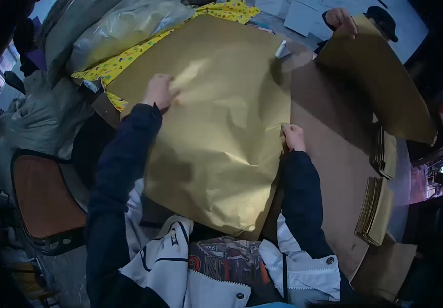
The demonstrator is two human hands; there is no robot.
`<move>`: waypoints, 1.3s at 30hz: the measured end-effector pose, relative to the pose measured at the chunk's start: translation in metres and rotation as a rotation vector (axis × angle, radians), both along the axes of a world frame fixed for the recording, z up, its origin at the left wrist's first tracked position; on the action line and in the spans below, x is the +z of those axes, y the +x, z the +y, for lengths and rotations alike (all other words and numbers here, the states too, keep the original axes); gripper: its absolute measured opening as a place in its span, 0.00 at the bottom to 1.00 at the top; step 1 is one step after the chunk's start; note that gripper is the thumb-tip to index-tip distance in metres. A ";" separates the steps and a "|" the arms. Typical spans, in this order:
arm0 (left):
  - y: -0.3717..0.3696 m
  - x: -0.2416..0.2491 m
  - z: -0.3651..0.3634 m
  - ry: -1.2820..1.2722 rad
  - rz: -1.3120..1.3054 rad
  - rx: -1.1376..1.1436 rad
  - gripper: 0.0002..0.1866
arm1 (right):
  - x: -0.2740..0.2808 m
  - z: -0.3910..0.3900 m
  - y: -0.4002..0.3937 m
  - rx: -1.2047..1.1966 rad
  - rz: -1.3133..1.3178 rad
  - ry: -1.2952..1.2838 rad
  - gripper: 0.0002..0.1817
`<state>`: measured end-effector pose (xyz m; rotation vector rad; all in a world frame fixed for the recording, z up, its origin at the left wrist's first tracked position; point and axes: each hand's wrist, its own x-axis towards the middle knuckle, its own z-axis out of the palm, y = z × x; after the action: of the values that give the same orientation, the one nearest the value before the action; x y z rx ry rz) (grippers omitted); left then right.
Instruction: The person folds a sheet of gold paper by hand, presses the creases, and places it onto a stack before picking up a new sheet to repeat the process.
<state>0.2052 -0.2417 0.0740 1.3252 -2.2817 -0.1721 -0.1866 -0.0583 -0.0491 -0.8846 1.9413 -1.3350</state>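
A large sheet of golden-brown kraft paper (pixel 211 133) spreads across the table in front of me, creased and rippled in its lower right half. My right hand (pixel 294 137) pinches its right edge between thumb and fingers. Near the upper left of the sheet, my left hand (pixel 160 92) is over the paper with its fingers curled and smeared by motion. Whether those fingers grip the paper cannot be made out.
Across the table, another person's hand (pixel 340 21) holds up a second brown sheet (pixel 378 77). Folded brown paper stacks (pixel 375 210) stand along the right edge of the table (pixel 329 143). Yellow patterned cloth (pixel 129 64), a clear plastic bag (pixel 113 41) and a chair (pixel 47 197) lie left.
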 end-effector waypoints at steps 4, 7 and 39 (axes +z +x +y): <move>0.044 -0.042 -0.086 0.235 0.005 0.494 0.30 | 0.017 0.010 0.001 0.019 -0.159 0.040 0.14; 0.055 -0.035 -0.092 0.376 0.163 0.571 0.32 | 0.014 0.002 0.005 -0.015 -0.114 0.065 0.18; -0.037 0.176 0.152 0.602 1.259 -1.208 0.18 | 0.268 0.320 -0.018 -0.939 0.667 -1.098 0.27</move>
<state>0.1682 -0.0901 0.2501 -0.2816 -1.5069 -1.6066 -0.2051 0.2619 0.2192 -0.9659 2.1157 -3.1623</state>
